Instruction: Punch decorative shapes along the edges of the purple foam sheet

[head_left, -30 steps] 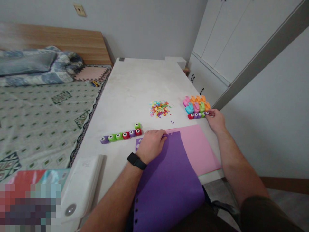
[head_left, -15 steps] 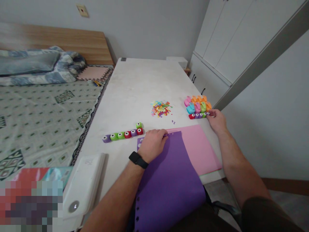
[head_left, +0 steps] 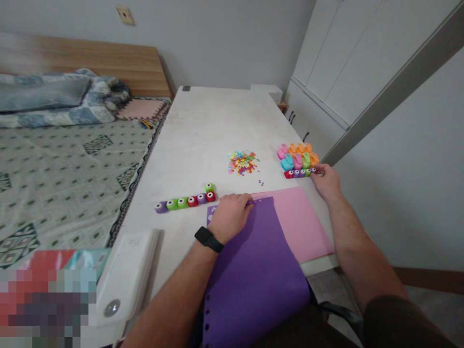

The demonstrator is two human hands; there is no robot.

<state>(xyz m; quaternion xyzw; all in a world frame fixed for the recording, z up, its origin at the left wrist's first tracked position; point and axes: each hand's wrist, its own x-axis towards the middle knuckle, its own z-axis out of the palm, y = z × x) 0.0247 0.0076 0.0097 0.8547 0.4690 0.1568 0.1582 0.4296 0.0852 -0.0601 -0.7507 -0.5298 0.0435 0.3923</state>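
Note:
My left hand, a dark band on its wrist, is closed on the upper edge of a purple sheet of paper. Shaped holes run along that sheet's left and top edges, and its lower part hangs over the table's front edge. At the right, the fingers of my right hand close around the end punch in a row of small craft punches; the fingers partly hide it. Pink paper lies flat under the purple sheet's right side.
Larger coloured punches stand behind the small row. A heap of paper confetti lies mid-table, with a few purple bits nearer. Another row of small punches is at left, beyond a white device. A bed adjoins the table.
The view has shifted very slightly. Both hands, the purple sheet and the punches stay where they were.

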